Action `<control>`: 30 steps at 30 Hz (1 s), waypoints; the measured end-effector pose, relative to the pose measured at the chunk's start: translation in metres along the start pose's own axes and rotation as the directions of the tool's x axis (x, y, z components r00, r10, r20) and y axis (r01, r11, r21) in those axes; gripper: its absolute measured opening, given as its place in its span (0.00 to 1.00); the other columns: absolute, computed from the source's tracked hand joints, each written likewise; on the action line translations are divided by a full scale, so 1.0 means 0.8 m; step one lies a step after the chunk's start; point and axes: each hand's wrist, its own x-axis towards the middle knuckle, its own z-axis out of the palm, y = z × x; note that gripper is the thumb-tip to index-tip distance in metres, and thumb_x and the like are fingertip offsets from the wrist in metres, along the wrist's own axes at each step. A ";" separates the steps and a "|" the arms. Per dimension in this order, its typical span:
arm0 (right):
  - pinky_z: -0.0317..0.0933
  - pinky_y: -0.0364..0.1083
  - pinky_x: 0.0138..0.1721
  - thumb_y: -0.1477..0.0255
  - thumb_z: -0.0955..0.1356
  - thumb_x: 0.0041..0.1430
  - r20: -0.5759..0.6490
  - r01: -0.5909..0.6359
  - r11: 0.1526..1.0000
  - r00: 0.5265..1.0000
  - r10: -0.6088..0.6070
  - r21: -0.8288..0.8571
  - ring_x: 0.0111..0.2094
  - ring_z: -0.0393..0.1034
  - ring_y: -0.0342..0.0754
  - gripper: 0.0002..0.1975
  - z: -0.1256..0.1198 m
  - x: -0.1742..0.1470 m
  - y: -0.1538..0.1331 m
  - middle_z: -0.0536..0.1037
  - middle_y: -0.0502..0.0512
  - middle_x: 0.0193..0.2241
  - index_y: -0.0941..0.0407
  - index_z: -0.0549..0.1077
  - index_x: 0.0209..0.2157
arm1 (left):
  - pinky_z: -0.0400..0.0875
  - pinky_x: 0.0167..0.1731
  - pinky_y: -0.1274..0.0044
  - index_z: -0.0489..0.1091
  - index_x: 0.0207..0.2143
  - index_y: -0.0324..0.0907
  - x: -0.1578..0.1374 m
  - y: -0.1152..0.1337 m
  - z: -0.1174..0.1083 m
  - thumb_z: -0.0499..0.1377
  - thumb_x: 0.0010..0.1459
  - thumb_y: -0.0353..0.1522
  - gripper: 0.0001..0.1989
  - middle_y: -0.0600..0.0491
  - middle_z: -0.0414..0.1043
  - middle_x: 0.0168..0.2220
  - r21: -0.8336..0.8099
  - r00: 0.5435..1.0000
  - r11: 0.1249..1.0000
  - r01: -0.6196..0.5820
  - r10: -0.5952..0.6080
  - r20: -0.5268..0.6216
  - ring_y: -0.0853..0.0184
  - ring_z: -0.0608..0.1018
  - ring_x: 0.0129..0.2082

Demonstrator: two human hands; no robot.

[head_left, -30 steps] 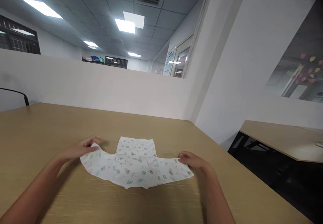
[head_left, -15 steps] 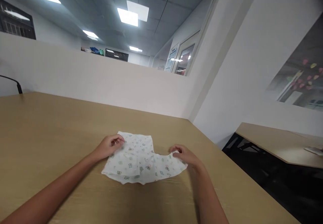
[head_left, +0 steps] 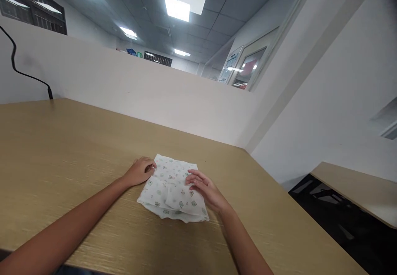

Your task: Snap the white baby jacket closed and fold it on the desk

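A thin white cloth piece (head_left: pixel 176 186) with small printed animal figures lies folded on the wooden table. Its lower edge is uneven, with an under layer showing along the front. At the cloth's upper left edge, my left hand (head_left: pixel 141 171) is curled, with thumb and fingertips closed on the border. My right hand (head_left: pixel 206 188) rests over the right side of the cloth; its fingers are slightly apart and lie on top of the folded part. Whether the garment has sleeves or openings cannot be seen.
The table (head_left: pixel 99 142) runs back to a low white partition (head_left: pixel 161 97). A black cable (head_left: pixel 31 76) comes down at the far left. To the right, past the table's edge, stands another table (head_left: pixel 356 188) beside a white wall.
The right-hand part of the cloth has been folded leftward over the rest, and my right hand has moved left with it. My left hand stays at the left edge. The view has shifted.
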 end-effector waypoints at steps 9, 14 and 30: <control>0.63 0.49 0.40 0.57 0.67 0.57 -0.493 -0.093 0.772 0.816 -0.303 -0.628 0.35 0.71 0.53 0.18 -0.060 0.042 0.057 0.79 0.59 0.33 0.58 0.78 0.35 | 0.62 0.52 0.65 0.75 0.41 0.43 0.016 -0.015 0.016 0.58 0.60 0.41 0.13 0.47 0.74 0.44 0.102 0.968 0.968 0.231 -0.217 -0.130 0.55 0.73 0.50; 0.60 0.47 0.36 0.58 0.69 0.51 -0.490 -0.222 0.581 0.795 -0.358 -0.783 0.33 0.71 0.52 0.15 -0.064 0.065 0.064 0.78 0.57 0.28 0.56 0.77 0.28 | 0.61 0.51 0.63 0.74 0.36 0.43 0.024 -0.009 0.021 0.62 0.56 0.45 0.15 0.47 0.74 0.43 0.182 0.962 0.949 0.259 -0.237 -0.136 0.53 0.71 0.50; 0.67 0.46 0.36 0.71 0.73 0.42 -0.473 0.261 0.947 0.869 -0.145 0.189 0.32 0.70 0.48 0.10 -0.037 0.066 0.037 0.76 0.52 0.30 0.53 0.70 0.29 | 0.66 0.28 0.79 0.64 0.44 0.43 0.027 0.016 0.006 0.71 0.45 0.36 0.25 0.55 0.76 0.35 -0.934 0.944 0.290 0.207 -0.308 0.113 0.69 0.76 0.29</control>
